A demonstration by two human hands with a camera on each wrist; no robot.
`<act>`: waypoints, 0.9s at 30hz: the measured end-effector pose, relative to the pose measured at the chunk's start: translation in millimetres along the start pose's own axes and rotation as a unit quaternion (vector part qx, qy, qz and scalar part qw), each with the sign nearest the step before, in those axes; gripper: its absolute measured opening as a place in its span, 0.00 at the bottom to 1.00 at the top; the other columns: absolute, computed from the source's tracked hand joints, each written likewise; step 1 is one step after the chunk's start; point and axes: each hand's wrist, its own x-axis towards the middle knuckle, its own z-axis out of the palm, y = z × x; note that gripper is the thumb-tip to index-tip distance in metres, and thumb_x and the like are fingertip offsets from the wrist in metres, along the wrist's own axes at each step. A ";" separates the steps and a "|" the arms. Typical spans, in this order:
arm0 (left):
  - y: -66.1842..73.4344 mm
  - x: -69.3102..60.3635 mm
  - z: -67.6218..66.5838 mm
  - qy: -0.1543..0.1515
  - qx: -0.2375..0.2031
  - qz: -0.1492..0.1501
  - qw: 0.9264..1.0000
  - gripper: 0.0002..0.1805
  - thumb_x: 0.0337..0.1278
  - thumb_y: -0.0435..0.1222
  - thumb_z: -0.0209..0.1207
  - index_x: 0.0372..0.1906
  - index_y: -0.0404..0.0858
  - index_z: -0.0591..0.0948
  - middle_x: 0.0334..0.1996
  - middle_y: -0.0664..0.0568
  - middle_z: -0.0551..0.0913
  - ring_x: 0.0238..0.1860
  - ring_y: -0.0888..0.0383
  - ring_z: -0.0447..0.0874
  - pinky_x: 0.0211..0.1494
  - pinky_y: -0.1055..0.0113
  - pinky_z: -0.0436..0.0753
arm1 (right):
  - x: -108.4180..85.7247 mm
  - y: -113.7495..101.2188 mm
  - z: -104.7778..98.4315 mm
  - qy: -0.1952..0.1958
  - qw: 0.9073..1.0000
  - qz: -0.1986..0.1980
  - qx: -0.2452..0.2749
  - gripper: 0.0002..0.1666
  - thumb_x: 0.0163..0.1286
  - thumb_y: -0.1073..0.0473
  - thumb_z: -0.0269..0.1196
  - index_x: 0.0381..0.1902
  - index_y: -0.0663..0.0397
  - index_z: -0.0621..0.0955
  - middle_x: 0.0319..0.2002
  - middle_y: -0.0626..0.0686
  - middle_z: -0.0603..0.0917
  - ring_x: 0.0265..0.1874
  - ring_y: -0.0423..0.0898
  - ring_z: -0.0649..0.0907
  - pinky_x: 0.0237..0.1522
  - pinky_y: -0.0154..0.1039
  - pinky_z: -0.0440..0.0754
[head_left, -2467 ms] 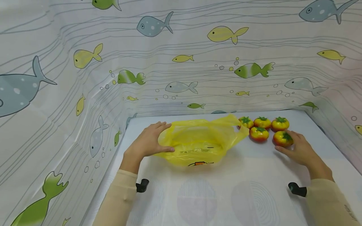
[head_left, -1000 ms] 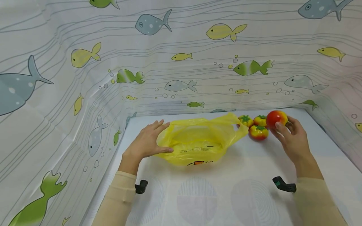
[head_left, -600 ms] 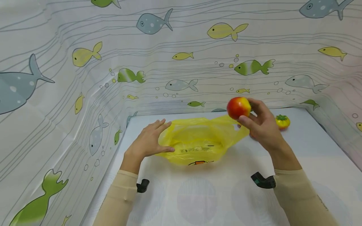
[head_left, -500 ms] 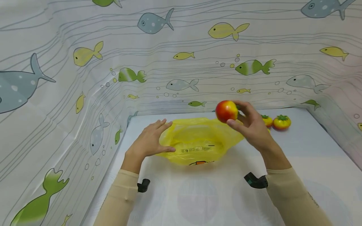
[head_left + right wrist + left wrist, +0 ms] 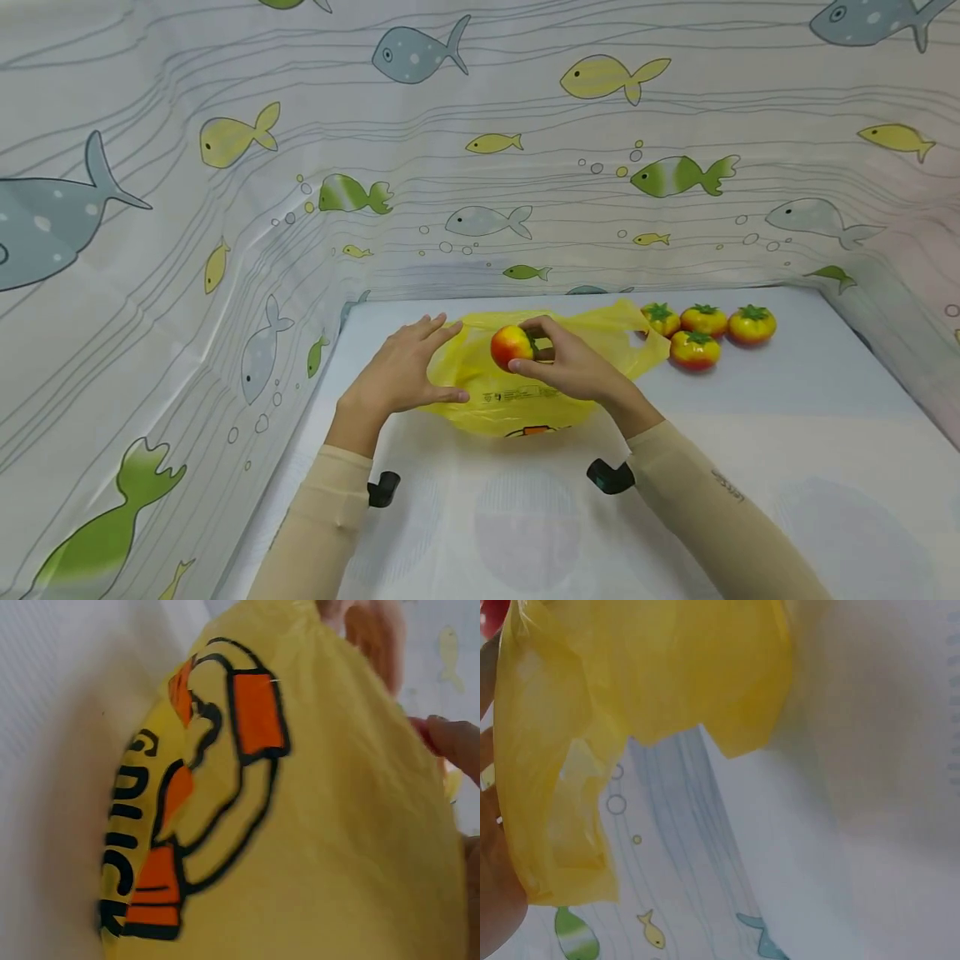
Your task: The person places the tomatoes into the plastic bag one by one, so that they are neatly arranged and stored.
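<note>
Red and yellow fruit [image 5: 512, 348] is pinched by the right hand [image 5: 573, 365] between its thumb and fingers, and it is held at the mouth of the yellow bag [image 5: 483, 417]; whether it is above or inside cannot be told. The left side of the bag is touched by the left hand [image 5: 401, 375], with its fingers spread out and its thumb straight. To the right, 4 more fruits [image 5: 694, 352] with green leafy tops are seen close together on the white table [image 5: 787, 400], and 1 of them is partly hidden by the bag. Orange and black shapes [image 5: 259, 712] are printed on the bag.
</note>
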 end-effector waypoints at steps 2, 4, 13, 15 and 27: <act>0.0 -0.4 -0.8 -0.002 0.000 -0.002 1.000 0.59 0.43 0.71 0.70 0.80 0.53 0.63 0.81 0.48 0.57 0.80 0.41 0.55 0.80 0.39 0.57 | 7.9 2.7 3.2 -0.012 0.999 0.022 -0.040 0.39 0.71 0.42 0.68 0.71 0.51 0.67 0.67 0.57 0.74 0.57 0.57 0.84 0.59 0.51 0.85; -0.4 -0.7 -1.2 -0.003 0.001 -0.003 1.000 0.59 0.43 0.70 0.70 0.80 0.53 0.63 0.81 0.48 0.57 0.80 0.41 0.55 0.80 0.39 0.57 | 16.3 3.5 6.4 -0.021 0.995 0.041 -0.085 0.40 0.71 0.41 0.67 0.71 0.54 0.67 0.65 0.59 0.76 0.55 0.55 0.84 0.60 0.51 0.84; 0.5 1.4 -0.3 -0.008 0.004 0.005 1.000 0.60 0.42 0.71 0.70 0.81 0.54 0.62 0.82 0.48 0.57 0.81 0.42 0.53 0.79 0.38 0.58 | 53.5 15.1 24.6 -0.041 0.972 0.097 -0.209 0.44 0.72 0.43 0.66 0.72 0.66 0.64 0.59 0.62 0.80 0.52 0.55 0.81 0.64 0.51 0.79; 1.1 1.1 0.0 -0.010 0.004 0.004 1.000 0.60 0.42 0.70 0.70 0.81 0.54 0.62 0.82 0.48 0.56 0.81 0.42 0.53 0.79 0.38 0.58 | 58.7 20.5 30.1 -0.039 0.966 0.105 -0.233 0.46 0.73 0.44 0.65 0.74 0.68 0.62 0.62 0.65 0.78 0.56 0.57 0.81 0.66 0.52 0.77; -0.9 -2.0 5.9 -0.004 0.015 0.007 1.000 0.60 0.41 0.70 0.71 0.80 0.53 0.63 0.81 0.47 0.59 0.80 0.41 0.55 0.78 0.38 0.60 | 66.6 26.8 60.8 -0.019 0.946 0.108 -0.304 0.48 0.70 0.50 0.69 0.76 0.64 0.60 0.62 0.68 0.76 0.56 0.62 0.80 0.65 0.54 0.79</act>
